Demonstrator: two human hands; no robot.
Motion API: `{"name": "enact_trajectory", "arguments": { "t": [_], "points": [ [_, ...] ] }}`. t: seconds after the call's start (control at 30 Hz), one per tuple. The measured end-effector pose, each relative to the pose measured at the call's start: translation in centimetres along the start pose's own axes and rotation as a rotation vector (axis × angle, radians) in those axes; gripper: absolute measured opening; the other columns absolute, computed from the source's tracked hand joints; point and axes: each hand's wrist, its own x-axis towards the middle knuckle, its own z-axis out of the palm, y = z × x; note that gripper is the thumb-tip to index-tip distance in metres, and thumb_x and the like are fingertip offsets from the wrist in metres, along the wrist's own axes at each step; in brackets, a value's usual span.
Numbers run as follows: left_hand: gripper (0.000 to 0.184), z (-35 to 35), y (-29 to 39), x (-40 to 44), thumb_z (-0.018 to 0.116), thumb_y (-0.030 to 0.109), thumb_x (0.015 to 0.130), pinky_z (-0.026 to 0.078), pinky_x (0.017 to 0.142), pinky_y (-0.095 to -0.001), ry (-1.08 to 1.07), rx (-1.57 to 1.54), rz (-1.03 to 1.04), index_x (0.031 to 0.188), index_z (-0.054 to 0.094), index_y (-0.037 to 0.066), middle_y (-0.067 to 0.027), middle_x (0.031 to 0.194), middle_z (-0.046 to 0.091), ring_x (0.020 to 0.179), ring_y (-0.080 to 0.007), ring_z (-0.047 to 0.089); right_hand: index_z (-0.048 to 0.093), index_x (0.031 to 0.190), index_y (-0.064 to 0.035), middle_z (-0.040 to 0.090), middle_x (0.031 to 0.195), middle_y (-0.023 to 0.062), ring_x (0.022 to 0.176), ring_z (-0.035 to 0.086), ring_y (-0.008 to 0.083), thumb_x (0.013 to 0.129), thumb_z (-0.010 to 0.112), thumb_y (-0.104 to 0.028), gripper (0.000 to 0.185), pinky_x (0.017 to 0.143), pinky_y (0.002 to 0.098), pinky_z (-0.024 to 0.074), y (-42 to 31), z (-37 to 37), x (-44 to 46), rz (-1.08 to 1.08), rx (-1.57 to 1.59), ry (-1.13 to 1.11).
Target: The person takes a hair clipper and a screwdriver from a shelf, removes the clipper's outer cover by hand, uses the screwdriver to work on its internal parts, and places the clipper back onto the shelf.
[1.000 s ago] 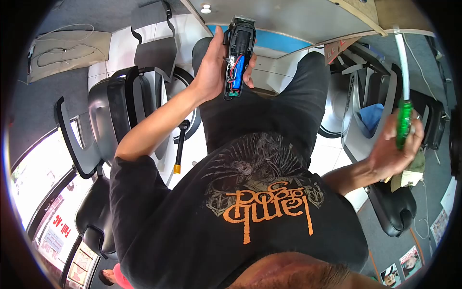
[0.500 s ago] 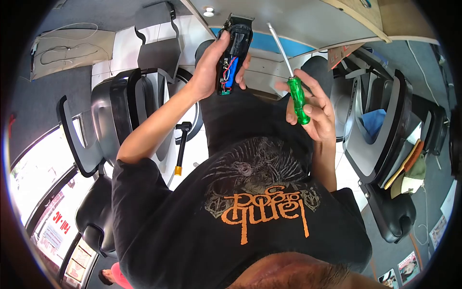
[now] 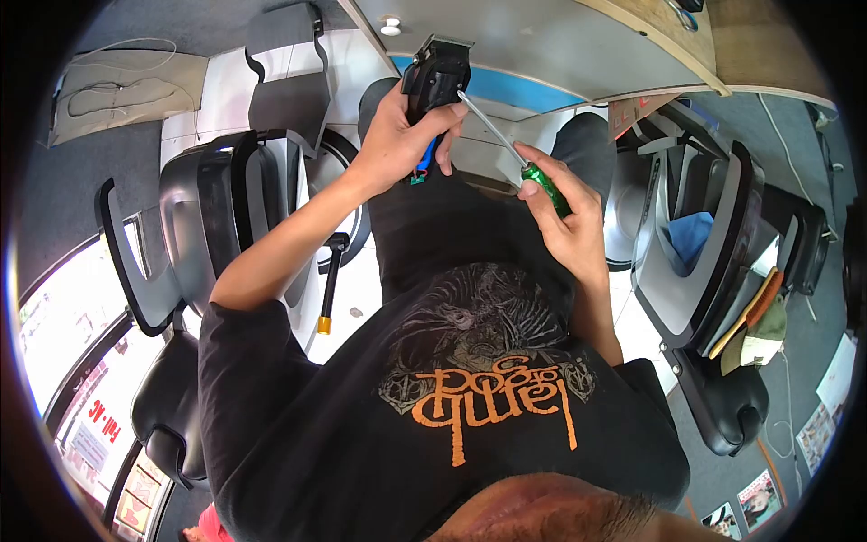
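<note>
My left hand (image 3: 397,135) is closed around a black hair clipper (image 3: 439,74), held blade end up. Its lower housing is uncovered, and a blue battery (image 3: 425,161) shows partly below my fingers, with a bit of green circuit board at the bottom end. My right hand (image 3: 567,210) grips the green handle of a screwdriver (image 3: 544,183). The metal shaft slants up to the left, and its tip is at the clipper's right side, close to my left thumb. Whether the tip sits in a screw I cannot tell.
Black-and-grey barber chairs stand on the left (image 3: 206,194) and right (image 3: 691,244). A grey panel with a wooden-edged counter (image 3: 673,41) lies ahead. A blue cloth (image 3: 691,237) and a brush (image 3: 764,298) rest on the right chair. A person in red is partly visible at lower left.
The screwdriver has moved left and its tip has come to the clipper's side. My left thumb has shifted down across the clipper, covering more of the battery and wires.
</note>
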Motion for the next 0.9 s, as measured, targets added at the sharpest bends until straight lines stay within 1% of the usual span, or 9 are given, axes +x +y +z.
{"name": "enact_trajectory", "arguments": {
  "t": [0.07,0.23,0.47,0.57,0.63,0.73,0.77,0.83,0.9],
  "points": [
    [0.024,0.1,0.0,0.0,0.069,0.013,0.1,0.058,0.052,-0.0334,-0.002,0.023,0.001,0.114,0.054,0.001,-0.0072,0.082,0.063,0.056,-0.0143,0.064,0.069,0.135,-0.0014,0.076,0.122,0.0167,0.098,0.074,0.0204,0.101,0.065,-0.004,0.035,0.088,0.0311,0.0559,0.4,0.0,0.0,-0.033,-0.013,0.021],
    [0.024,0.0,-0.5,-0.1,0.07,0.012,0.099,0.057,0.052,-0.032,-0.008,0.056,0.024,0.113,0.054,0.001,-0.0063,0.081,0.063,0.056,-0.0138,0.063,0.07,0.135,-0.0031,0.076,0.12,0.0173,0.102,0.075,0.023,0.101,0.065,-0.005,0.035,0.089,0.0321,0.0558,0.2,-0.2,-0.1,-0.001,-0.01,0.013],
    [0.032,0.0,-0.5,0.0,0.07,0.012,0.098,0.055,0.051,-0.0289,0.021,0.176,0.043,0.122,0.054,-0.001,-0.0045,0.082,0.062,0.054,-0.0118,0.063,0.07,0.135,-0.0041,0.076,0.121,0.017,0.103,0.075,0.0232,0.1,0.067,-0.005,0.035,0.09,0.0324,0.0559,0.1,-0.6,0.2,0.054,-0.006,-0.024],
    [0.036,-0.1,-0.4,0.0,0.071,0.013,0.098,0.055,0.05,-0.0286,0.014,0.234,0.028,0.126,0.053,-0.002,-0.0044,0.082,0.062,0.053,-0.0116,0.063,0.07,0.135,-0.0046,0.077,0.112,0.015,0.093,0.074,0.022,0.099,0.068,-0.006,0.036,0.085,0.0325,0.0561,0.2,-1.2,0.2,0.054,-0.013,-0.04],
    [0.038,-0.2,-0.6,0.1,0.071,0.013,0.098,0.054,0.05,-0.0288,0.012,0.257,-0.019,0.128,0.053,-0.002,-0.0045,0.082,0.062,0.053,-0.0118,0.062,0.07,0.134,-0.0039,0.074,0.112,0.0136,0.09,0.072,0.0199,0.097,0.07,-0.004,0.037,0.08,0.032,0.0552,-0.2,-1.8,0.2,0.064,-0.14,-0.033],
    [0.034,-0.2,-0.5,0.2,0.071,0.014,0.098,0.055,0.05,-0.0295,-0.002,0.242,-0.07,0.123,0.054,-0.002,-0.0052,0.083,0.062,0.052,-0.0129,0.062,0.069,0.13,-0.0029,0.068,0.116,0.0117,0.089,0.068,0.0176,0.093,0.073,0.0,0.037,0.076,0.0311,0.0532,-1.1,-2.4,0.1,0.028,-0.223,0.025],
    [0.029,-0.3,-0.5,0.2,0.07,0.016,0.099,0.056,0.051,-0.0306,-0.007,0.21,-0.09,0.117,0.055,-0.001,-0.006,0.083,0.063,0.054,-0.0131,0.062,0.069,0.129,-0.0025,0.065,0.118,0.0112,0.089,0.066,0.017,0.092,0.075,0.001,0.038,0.075,0.0307,0.0525,-1.2,-2.5,0.1,0.007,-0.232,0.052],
    [0.022,-0.7,-0.5,0.5,0.069,0.019,0.102,0.058,0.052,-0.0327,-0.016,0.146,-0.129,0.105,0.057,0.001,-0.0076,0.084,0.063,0.057,-0.0133,0.063,0.068,0.126,-0.0024,0.061,0.124,0.0111,0.095,0.066,0.0169,0.089,0.076,0.004,0.038,0.077,0.03,0.0529,-0.7,-2.9,0.0,0.026,-0.114,0.056],
    [0.023,-0.9,-0.8,0.5,0.068,0.022,0.102,0.058,0.052,-0.0326,0.001,0.105,-0.118,0.104,0.058,0.001,-0.0075,0.084,0.063,0.058,-0.0129,0.062,0.068,0.124,-0.0021,0.06,0.126,0.0112,0.098,0.067,0.0168,0.088,0.077,0.006,0.037,0.08,0.0299,0.0537,-0.6,-3.0,-0.1,0.018,-0.006,0.076]
  ]
}}
